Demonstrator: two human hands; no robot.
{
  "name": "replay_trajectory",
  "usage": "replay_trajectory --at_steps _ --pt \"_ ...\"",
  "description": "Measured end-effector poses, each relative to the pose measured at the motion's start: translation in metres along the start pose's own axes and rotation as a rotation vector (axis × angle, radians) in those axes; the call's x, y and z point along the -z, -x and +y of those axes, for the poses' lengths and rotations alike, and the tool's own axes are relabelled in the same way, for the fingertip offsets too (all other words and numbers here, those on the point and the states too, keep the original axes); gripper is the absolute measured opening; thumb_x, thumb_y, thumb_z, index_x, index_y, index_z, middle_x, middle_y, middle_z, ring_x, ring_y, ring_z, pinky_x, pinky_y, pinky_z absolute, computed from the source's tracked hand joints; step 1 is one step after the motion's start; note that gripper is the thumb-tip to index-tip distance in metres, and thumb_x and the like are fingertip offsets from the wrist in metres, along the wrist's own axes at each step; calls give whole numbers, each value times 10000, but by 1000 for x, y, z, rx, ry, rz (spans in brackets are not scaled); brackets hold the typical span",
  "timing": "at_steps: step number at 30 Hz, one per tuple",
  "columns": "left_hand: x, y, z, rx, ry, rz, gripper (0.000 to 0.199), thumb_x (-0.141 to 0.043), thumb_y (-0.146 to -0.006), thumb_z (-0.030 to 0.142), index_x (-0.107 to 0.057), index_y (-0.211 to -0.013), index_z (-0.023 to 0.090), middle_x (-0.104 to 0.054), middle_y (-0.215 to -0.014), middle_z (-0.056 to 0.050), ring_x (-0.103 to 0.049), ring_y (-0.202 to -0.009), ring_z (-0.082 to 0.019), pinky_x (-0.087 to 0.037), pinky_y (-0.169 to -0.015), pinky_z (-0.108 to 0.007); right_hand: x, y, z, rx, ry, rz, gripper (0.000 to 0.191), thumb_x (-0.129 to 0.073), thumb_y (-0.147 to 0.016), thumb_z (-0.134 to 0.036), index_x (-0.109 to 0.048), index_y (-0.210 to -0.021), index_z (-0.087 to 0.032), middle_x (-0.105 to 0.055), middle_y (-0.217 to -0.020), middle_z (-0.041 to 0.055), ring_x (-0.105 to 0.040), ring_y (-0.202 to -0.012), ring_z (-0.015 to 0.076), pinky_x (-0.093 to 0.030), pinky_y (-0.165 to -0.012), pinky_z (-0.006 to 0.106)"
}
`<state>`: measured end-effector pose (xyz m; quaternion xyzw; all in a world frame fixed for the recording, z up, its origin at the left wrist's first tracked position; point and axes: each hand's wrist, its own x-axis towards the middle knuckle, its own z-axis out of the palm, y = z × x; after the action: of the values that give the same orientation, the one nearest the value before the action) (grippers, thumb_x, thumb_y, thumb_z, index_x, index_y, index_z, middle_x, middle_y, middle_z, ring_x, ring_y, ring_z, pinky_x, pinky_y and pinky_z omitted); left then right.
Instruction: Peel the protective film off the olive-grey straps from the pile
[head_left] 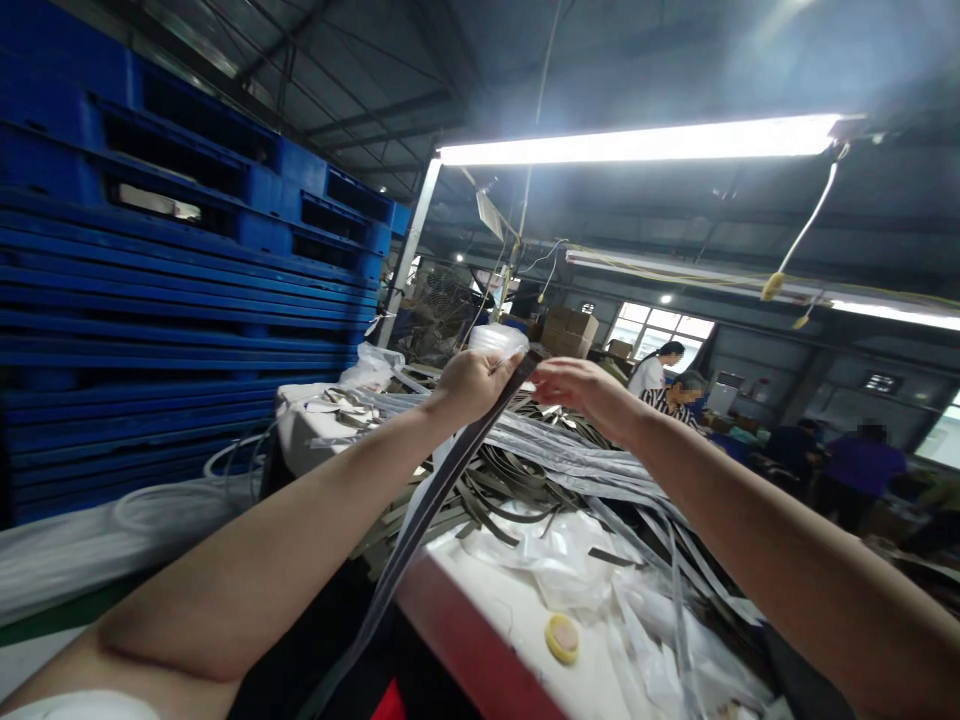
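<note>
Nearest, one long dark strip trails down past the edge of the counter, where one yellow-rimmed disc, crumpled clear plastic and one short dark piece lie. Farther out, above the counter, the left hand has its fingers clamped on the strip near its upper end; the right hand has its fingers curved at the tip, and I cannot tell whether they grip it. One strip is up in hand; the piled dark strips and pale strips, too tangled to count, suggest much handling remains. Beyond are one stack of blue pallets and at least four people.
</note>
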<state>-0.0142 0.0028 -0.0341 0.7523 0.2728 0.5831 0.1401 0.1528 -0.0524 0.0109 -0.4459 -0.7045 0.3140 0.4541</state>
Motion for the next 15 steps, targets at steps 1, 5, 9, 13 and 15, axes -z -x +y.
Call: replay_trajectory --at_steps 1,5,9,13,15 --pt "-2 2 -4 -15 -43 -41 516 -470 -922 490 -553 -533 160 -464 -443 24 -418 -439 -99 -254 -435 -218 -4 8 10 -85 23 -115 333 -818 -673 -415 -752 -888 -170 -746 -903 51 -674 -697 148 -548 -652 248" --pt "-21 17 -5 -99 -73 -235 523 -451 -933 442 -523 -497 161 -414 -448 38 -372 -458 -94 -246 -475 -230 -41 33 60 -363 -98 -359 353 -810 -706 -432 -730 -920 -163 -729 -763 40 -676 -590 152 -547 -540 242" --pt "-23 25 -14 -149 -187 -311 464 -465 -934 416 -630 -583 161 -539 -516 12 -472 -523 -122 -286 -527 -234 -62 41 91 -488 -193 -296 450 -677 -832 -536 -705 -1057 -148 -731 -712 71 -691 -542 175 -536 -472 237" --pt "3 35 -66 174 -365 -318 388 -430 -935 332 -700 -716 160 -683 -690 -63 -612 -699 -192 -379 -634 -246 -32 40 80 -537 -93 -232 493 -619 -872 -553 -706 -1153 -159 -760 -788 121 -708 -540 211 -550 -463 269" --pt "13 50 -94 328 -394 -431 263 -535 -852 279 -690 -679 156 -689 -691 -80 -621 -701 -206 -401 -639 -251 -10 39 62 -524 -60 -158 480 -522 -933 -529 -719 -1147 -146 -764 -837 162 -721 -574 227 -550 -499 299"
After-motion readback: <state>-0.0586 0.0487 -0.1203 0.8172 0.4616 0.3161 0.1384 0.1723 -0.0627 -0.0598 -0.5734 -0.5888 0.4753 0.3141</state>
